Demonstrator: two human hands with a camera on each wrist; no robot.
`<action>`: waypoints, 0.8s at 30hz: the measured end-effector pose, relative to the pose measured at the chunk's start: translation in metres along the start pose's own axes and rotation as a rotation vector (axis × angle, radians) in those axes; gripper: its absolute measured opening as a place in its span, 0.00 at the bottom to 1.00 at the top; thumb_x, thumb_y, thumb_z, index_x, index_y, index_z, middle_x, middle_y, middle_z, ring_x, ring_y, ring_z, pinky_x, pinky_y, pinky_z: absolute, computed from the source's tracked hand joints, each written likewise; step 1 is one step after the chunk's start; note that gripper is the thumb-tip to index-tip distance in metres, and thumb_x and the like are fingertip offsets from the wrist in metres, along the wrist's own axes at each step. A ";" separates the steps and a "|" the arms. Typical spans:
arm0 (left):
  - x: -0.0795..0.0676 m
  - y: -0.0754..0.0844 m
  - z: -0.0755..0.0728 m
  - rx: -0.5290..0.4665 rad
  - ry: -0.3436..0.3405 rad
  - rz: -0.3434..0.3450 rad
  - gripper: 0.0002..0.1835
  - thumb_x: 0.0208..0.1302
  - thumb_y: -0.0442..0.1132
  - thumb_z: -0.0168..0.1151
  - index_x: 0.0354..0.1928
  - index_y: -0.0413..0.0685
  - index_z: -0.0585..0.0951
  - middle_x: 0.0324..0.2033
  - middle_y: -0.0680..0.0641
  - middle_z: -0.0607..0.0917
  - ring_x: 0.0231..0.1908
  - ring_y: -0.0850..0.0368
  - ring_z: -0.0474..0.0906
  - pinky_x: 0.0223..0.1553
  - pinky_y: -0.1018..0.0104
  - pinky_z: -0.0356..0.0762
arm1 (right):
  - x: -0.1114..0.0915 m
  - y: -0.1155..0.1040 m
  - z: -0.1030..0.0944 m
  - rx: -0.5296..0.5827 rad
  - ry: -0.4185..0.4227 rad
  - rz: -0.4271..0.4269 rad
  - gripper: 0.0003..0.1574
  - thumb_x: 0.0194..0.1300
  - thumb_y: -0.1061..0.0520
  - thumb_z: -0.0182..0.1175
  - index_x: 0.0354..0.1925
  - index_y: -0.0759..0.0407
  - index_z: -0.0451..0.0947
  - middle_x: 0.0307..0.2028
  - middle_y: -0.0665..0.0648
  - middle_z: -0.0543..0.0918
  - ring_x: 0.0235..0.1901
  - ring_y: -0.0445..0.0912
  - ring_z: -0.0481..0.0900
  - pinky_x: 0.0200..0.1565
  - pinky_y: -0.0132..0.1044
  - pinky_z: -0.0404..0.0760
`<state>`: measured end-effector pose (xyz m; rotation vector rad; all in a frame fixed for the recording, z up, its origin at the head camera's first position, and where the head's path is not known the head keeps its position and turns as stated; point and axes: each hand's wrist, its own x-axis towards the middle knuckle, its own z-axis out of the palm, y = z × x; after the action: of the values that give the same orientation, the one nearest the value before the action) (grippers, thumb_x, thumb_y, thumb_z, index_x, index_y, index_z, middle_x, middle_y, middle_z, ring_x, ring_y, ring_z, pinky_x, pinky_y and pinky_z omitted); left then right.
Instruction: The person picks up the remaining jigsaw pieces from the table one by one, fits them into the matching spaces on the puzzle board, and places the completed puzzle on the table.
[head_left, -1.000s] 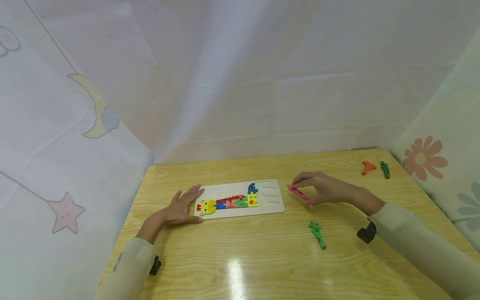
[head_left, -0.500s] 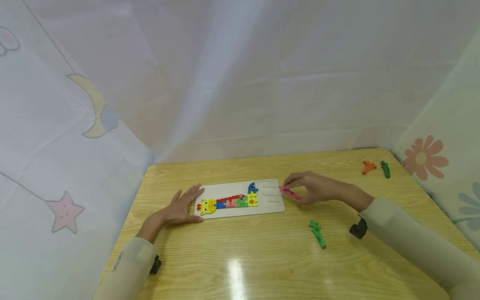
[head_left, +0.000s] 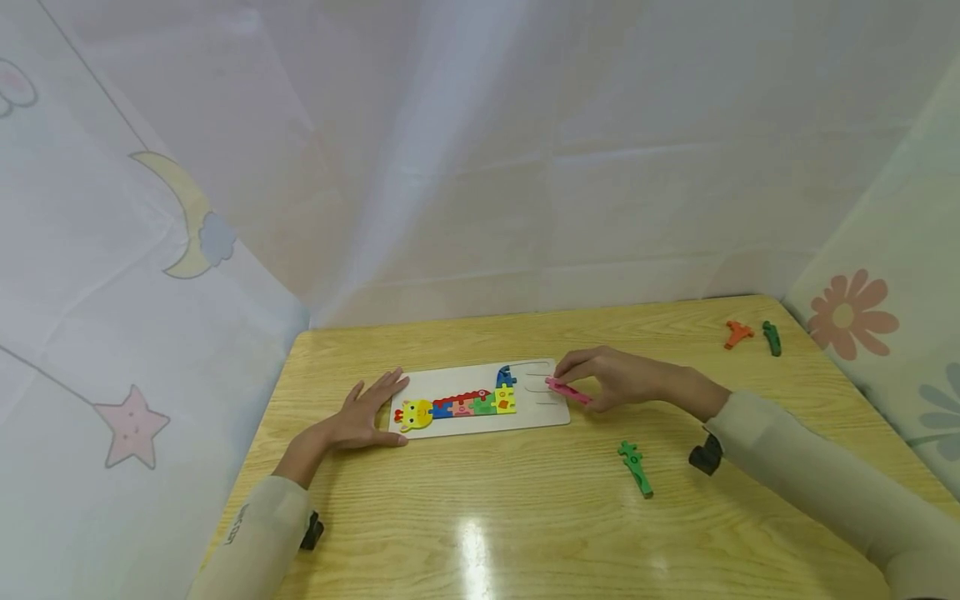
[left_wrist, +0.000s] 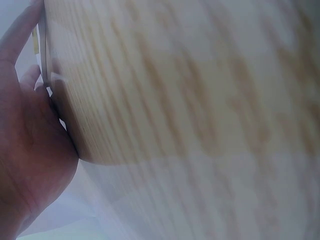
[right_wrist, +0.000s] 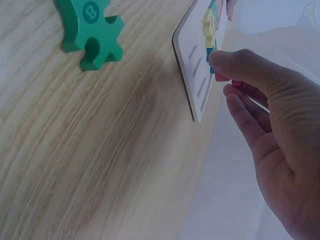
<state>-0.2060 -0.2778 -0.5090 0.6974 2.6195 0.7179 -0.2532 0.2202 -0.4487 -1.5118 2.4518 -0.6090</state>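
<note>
Pinching the pink piece between thumb and fingers, the right hand is holding it at the right end of the white board in the head view; whether piece and board are touching cannot be told. The left hand is grasping nothing, its fingers lying spread around the board's left end. Fitted pieces, from the yellow giraffe head to the blue piece, are covering the middle, and line markings are showing to their right. On the desk, a light green piece is lying to the near right of the board; an orange piece and a dark green piece are lying at the far right. The pink piece is slanting against the markings, so lowering it at that angle could jam its knobs.

In the left wrist view, the palm is lying close against the desk, with the board's thin edge beside the fingers. Since only the left end is being braced, an off-centre push could swing the right end.

In the right wrist view, the fingers are hiding most of the pink piece. Such a small fingertip hold could let it twist and knock the blue piece loose.
</note>
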 end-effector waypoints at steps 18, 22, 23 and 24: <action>0.000 0.001 0.000 0.003 -0.006 -0.006 0.60 0.62 0.61 0.75 0.86 0.48 0.52 0.86 0.42 0.44 0.84 0.38 0.39 0.77 0.30 0.26 | 0.018 -0.006 0.004 -0.002 -0.109 -0.001 0.32 0.59 0.64 0.78 0.62 0.62 0.85 0.63 0.56 0.82 0.64 0.54 0.81 0.62 0.50 0.83; 0.000 0.001 0.000 0.001 -0.006 -0.009 0.60 0.62 0.61 0.75 0.86 0.48 0.52 0.86 0.43 0.44 0.84 0.38 0.38 0.77 0.30 0.25 | 0.022 -0.006 0.005 -0.004 -0.125 -0.021 0.32 0.60 0.65 0.76 0.63 0.62 0.84 0.63 0.56 0.82 0.64 0.53 0.81 0.61 0.48 0.84; 0.000 0.000 0.000 0.000 -0.006 -0.008 0.60 0.62 0.61 0.75 0.86 0.48 0.52 0.86 0.43 0.44 0.84 0.38 0.39 0.77 0.30 0.25 | 0.023 -0.006 0.005 -0.006 -0.128 -0.026 0.32 0.60 0.65 0.76 0.63 0.62 0.84 0.63 0.56 0.82 0.63 0.53 0.81 0.61 0.48 0.84; 0.000 0.001 0.000 -0.001 -0.002 -0.004 0.60 0.62 0.61 0.75 0.86 0.47 0.52 0.86 0.42 0.45 0.84 0.37 0.39 0.77 0.29 0.25 | 0.024 -0.006 0.005 -0.004 -0.133 -0.027 0.32 0.61 0.65 0.75 0.63 0.62 0.84 0.63 0.56 0.82 0.63 0.52 0.81 0.61 0.47 0.84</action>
<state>-0.2060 -0.2771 -0.5089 0.6914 2.6175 0.7174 -0.2571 0.1953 -0.4493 -1.5369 2.3384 -0.4923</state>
